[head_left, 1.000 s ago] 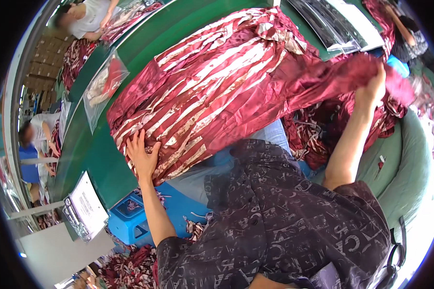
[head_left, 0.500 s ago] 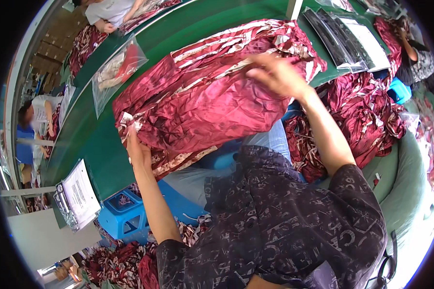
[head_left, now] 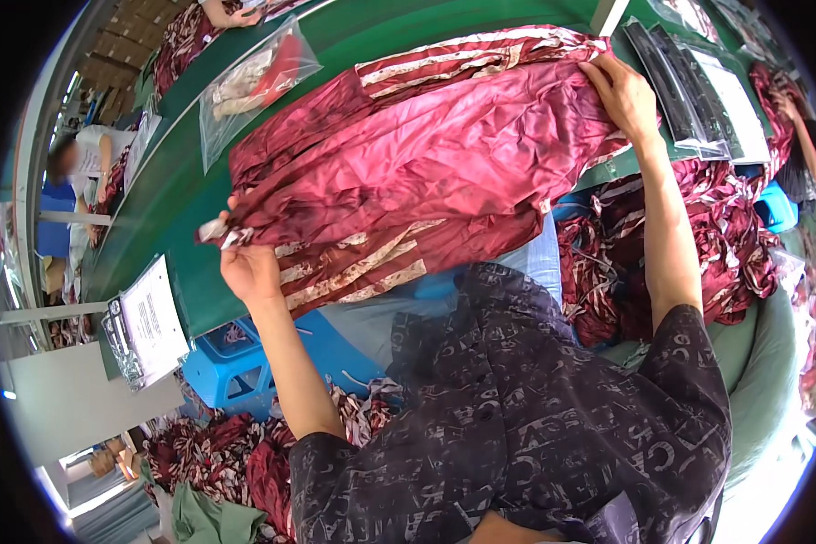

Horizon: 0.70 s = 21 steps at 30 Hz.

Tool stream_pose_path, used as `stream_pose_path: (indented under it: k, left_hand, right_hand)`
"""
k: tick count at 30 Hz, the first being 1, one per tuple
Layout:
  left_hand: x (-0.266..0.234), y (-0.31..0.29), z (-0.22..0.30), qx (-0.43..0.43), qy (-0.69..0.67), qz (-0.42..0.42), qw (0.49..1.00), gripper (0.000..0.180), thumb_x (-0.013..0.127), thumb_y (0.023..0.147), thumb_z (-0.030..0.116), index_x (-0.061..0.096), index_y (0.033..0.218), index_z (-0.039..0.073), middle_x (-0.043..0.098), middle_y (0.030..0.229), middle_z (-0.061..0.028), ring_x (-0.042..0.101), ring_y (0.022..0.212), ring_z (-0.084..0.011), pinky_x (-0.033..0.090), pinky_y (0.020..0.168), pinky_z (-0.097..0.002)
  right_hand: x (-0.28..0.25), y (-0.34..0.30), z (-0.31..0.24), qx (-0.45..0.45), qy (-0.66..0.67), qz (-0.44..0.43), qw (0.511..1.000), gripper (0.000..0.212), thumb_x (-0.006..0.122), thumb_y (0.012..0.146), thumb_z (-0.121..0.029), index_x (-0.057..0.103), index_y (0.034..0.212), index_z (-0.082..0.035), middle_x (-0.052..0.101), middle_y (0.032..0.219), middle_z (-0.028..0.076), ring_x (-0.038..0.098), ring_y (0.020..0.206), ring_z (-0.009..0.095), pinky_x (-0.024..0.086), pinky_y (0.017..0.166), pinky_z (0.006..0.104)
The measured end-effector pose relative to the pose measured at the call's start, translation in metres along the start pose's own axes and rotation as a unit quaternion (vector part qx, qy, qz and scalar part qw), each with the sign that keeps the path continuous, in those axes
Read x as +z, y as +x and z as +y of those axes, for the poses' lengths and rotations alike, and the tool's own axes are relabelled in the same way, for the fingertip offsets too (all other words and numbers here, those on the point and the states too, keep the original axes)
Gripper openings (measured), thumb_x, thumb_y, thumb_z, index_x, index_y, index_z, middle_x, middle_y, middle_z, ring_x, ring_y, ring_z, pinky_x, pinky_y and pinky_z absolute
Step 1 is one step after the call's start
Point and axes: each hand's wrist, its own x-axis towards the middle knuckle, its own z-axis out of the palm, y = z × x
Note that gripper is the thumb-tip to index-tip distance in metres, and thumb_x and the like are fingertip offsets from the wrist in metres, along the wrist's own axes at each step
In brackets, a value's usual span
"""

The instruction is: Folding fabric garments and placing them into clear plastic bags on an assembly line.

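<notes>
While one red and white cloth (head_left: 408, 168) is spread at twelve o'clock on one green table (head_left: 183, 195), it is touched by two hands.
Its end is pinched at nine o'clock by the left hand (head_left: 249, 272), fingers closed and partly hidden. Its edge is met at two o'clock by the right hand (head_left: 627, 95), fingers bent; whether it is gripped cannot be told. Two big heaps (head_left: 703, 281) are seen, at three and seven o'clock; their pieces cannot be counted.

Glossy, wrinkled satiny cloth (head_left: 426, 159), smooth tabletop (head_left: 179, 238), shiny clear plastic bag (head_left: 254, 86)
</notes>
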Motion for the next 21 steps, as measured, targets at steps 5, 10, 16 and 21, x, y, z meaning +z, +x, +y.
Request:
stream_pose_path:
  k: [5, 10, 16, 21]
  left_hand:
    - [-0.045, 0.011, -0.004, 0.010, 0.165, 0.123, 0.979, 0.063, 0.039, 0.079, -0.013, 0.047, 0.140, 0.000, 0.052, 0.137, -0.0207, 0.052, 0.126, -0.0288, 0.042, 0.109, -0.0403]
    - [-0.081, -0.037, 0.025, 0.197, 0.466, 0.117, 0.855, 0.067, 0.041, 0.078, -0.015, 0.045, 0.142, 0.002, 0.049, 0.142, -0.0189, 0.046, 0.134, -0.0307, 0.041, 0.111, -0.0426]
    - [-0.115, -0.106, 0.063, 0.314, 0.864, -0.123, 0.375, 0.061, 0.047, 0.081, -0.016, 0.052, 0.138, 0.007, 0.049, 0.146, -0.0096, 0.037, 0.143, -0.0321, 0.040, 0.112, -0.0437]
    - [-0.115, -0.090, 0.061, 0.256, 0.872, -0.194, 0.370, 0.052, 0.052, 0.081, -0.013, 0.061, 0.128, 0.006, 0.051, 0.146, -0.0065, 0.031, 0.148, -0.0335, 0.036, 0.115, -0.0418]
  right_hand:
    - [0.055, 0.003, 0.034, -0.065, -0.018, -0.131, 0.989, 0.028, 0.060, 0.098, -0.035, 0.067, 0.101, -0.007, 0.071, 0.096, 0.011, 0.066, 0.081, 0.032, 0.051, 0.074, 0.0392]
    - [0.028, -0.008, 0.014, -0.057, 0.032, -0.121, 0.991, 0.038, 0.063, 0.093, -0.017, 0.060, 0.129, -0.004, 0.065, 0.119, 0.015, 0.063, 0.106, 0.032, 0.049, 0.092, 0.0367]
    - [-0.046, -0.083, -0.053, -0.259, 0.063, -0.140, 0.953, 0.061, 0.064, 0.077, -0.005, 0.056, 0.138, -0.012, 0.042, 0.150, 0.015, 0.042, 0.136, 0.038, 0.036, 0.112, 0.0486]
    - [-0.011, -0.103, -0.065, -0.310, 0.004, -0.197, 0.930, 0.053, 0.068, 0.079, -0.022, 0.061, 0.131, -0.017, 0.045, 0.150, 0.011, 0.041, 0.137, 0.036, 0.038, 0.112, 0.0480]
